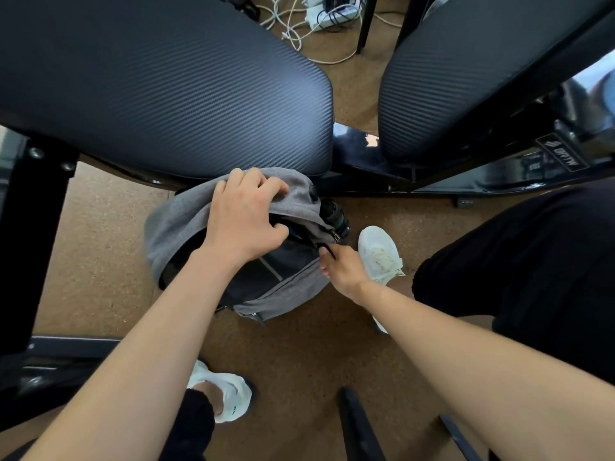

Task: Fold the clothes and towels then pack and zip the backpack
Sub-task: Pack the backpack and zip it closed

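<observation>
Grey backpack (186, 224) under left hand (244, 221)

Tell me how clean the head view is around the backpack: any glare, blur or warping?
Head view: the backpack and both hands are sharp and evenly lit; wide-angle warping bends the chair seats and forearms near the edges; glare shows on the glossy black chair base; the bag's open mouth is dark.

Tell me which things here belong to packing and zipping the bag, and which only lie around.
Job:
grey backpack
zipper pull
left hand gripping the backpack top
right hand on the pull

Lying about:
dark bottle in side pocket
two chair seats
white cables
</observation>
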Demonstrator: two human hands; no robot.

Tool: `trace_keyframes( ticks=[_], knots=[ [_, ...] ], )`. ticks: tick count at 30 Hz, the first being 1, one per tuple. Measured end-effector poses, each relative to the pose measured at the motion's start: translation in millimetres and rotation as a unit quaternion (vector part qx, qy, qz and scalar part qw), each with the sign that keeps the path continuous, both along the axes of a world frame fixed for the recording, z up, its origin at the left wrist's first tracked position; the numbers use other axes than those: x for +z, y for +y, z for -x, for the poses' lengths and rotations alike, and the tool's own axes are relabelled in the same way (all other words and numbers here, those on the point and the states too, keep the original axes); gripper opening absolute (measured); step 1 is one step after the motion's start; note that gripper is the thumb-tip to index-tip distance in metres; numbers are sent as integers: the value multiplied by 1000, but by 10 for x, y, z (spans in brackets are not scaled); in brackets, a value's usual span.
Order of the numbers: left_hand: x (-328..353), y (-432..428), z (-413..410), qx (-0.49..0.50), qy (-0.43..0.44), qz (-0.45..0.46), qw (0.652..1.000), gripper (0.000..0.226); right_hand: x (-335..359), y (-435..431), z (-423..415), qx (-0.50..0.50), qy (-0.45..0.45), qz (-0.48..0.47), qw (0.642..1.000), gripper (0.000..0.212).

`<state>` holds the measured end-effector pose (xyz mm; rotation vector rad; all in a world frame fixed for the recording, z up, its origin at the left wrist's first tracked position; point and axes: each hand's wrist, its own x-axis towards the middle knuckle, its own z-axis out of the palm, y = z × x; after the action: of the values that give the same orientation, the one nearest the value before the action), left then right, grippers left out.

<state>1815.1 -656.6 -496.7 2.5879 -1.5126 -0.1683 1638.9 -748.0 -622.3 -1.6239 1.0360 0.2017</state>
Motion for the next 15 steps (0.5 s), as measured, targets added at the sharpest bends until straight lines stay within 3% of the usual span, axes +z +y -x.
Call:
trace_keyframes(
  ticks=[6,11,15],
  knots=[
    [39,-14,19,5,34,2,999,56,727,-189,-111,114,2,67,991,44],
    [56,-2,77,4,34,2,999,68,1537,-505,-351,238,-18,172,956,43],
    [88,-2,99,-15,49,-19,999,75,1922,-696,-365,265,-41,226,936,47]
  ],
)
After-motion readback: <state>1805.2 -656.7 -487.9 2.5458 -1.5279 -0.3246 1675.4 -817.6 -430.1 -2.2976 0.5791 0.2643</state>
